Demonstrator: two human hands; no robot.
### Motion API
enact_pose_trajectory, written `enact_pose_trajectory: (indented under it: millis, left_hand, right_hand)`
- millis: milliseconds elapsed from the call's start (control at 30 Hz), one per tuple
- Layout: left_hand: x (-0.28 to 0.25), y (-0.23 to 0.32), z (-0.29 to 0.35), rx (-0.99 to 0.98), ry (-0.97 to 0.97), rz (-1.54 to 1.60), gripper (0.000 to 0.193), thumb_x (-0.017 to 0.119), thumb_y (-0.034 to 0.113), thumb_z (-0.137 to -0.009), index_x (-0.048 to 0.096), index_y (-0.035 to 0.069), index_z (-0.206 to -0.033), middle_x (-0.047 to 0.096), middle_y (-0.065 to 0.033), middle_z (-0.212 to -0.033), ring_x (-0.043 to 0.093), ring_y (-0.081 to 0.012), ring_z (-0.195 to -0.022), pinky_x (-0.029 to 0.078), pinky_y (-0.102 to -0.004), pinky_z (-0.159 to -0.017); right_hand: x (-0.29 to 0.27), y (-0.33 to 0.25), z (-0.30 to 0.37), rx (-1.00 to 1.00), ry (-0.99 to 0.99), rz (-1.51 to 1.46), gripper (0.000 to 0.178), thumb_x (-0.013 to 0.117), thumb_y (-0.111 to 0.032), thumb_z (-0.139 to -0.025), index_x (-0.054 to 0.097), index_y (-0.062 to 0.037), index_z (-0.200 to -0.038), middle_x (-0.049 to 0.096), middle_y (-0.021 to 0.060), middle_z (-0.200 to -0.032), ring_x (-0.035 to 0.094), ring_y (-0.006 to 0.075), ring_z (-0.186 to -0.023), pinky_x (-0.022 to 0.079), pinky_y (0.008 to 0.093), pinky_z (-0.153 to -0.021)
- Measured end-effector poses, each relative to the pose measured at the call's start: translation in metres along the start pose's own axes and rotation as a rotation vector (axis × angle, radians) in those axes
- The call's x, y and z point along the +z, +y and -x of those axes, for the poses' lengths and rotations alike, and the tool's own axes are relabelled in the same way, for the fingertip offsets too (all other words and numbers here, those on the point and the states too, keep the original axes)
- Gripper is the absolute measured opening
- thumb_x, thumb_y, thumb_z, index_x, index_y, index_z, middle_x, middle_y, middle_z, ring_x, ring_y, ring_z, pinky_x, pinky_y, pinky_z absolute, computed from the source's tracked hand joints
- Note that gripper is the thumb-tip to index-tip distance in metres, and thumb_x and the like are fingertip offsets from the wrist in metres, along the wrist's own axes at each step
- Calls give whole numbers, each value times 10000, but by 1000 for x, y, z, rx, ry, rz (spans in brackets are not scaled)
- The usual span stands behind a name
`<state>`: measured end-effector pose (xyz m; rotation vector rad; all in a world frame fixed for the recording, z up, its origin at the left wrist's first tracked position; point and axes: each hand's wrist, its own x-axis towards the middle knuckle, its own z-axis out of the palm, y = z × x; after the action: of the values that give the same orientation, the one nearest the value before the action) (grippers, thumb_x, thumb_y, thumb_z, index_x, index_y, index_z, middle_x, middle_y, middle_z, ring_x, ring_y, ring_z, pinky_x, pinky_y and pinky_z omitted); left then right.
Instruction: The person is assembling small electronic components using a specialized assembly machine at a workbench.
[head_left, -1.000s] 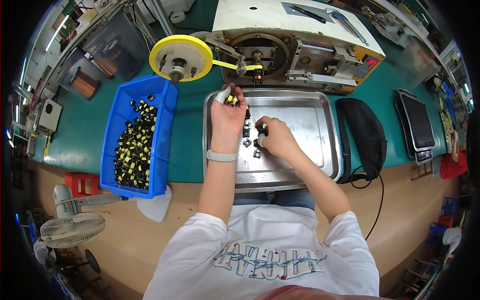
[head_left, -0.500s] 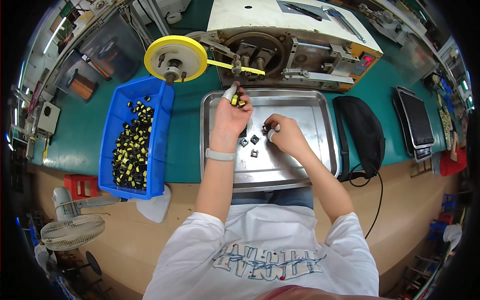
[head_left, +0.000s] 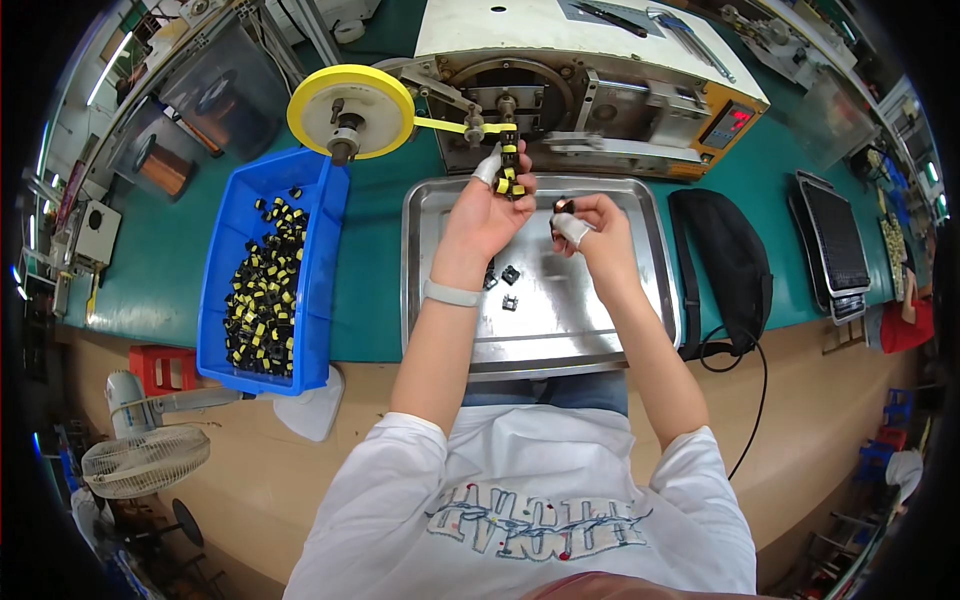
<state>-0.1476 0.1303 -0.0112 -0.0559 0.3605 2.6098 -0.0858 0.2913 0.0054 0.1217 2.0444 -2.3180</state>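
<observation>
My left hand, palm up with a white cover on its thumb, is closed around several small black bobbins with yellow tape. Its fingertips are just below the machine's spindle, where a yellow tape strip ends at a black bobbin. To the right, above the metal tray, my right hand pinches a small dark bobbin with a copper-coloured winding; its thumb also wears a white cover. Loose black bobbins lie on the tray, one partly hidden by my left wrist.
A yellow tape roll is mounted left of the white winding machine. The blue bin at left holds many taped bobbins. A black bag lies right of the tray, with stacked black trays beyond. A fan stands lower left.
My left hand has moved up and right to the spindle. My right hand has risen from the tray with a bobbin. The machine's spindle and slide have shifted; the slide is blurred.
</observation>
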Motion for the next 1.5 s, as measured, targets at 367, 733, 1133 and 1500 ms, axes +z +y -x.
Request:
enact_pose_trajectory:
  millis: [367,733,1133,1500]
  left_hand:
    - [-1,6,22,127,215,-75,217,458,307,-891,516,100,-920,534,-13,-789,471,-136,-637,318,-253,-472]
    - [-9,12,25,248,281,47,246,441,344,-926,511,117,-864,531,-12,-776,491,-152,-668,366,-261,-501]
    - [-21,16,26,268,273,83,232,515,341,-893,519,110,-864,543,-22,-804,508,-163,-708,363,-274,-533]
    - [-14,13,21,253,366,55,220,518,336,-896,515,121,-854,540,-20,-778,495,-157,-680,336,-261,-519]
  right_hand:
    - [50,-9,-25,-128,10,-221,210,648,-35,-801,535,17,-971,619,92,-823,593,142,-637,430,253,-548]
    - [83,-5,-30,-298,153,-167,227,661,-17,-798,515,36,-964,607,98,-885,594,114,-724,482,241,-604]
    - [48,-25,35,-487,-9,721,240,694,-21,-745,515,-20,-905,590,92,-821,550,173,-579,433,264,-527]
    - [50,-136,137,-861,81,636,198,731,-39,-735,556,-28,-827,586,99,-830,568,220,-640,485,261,-629]
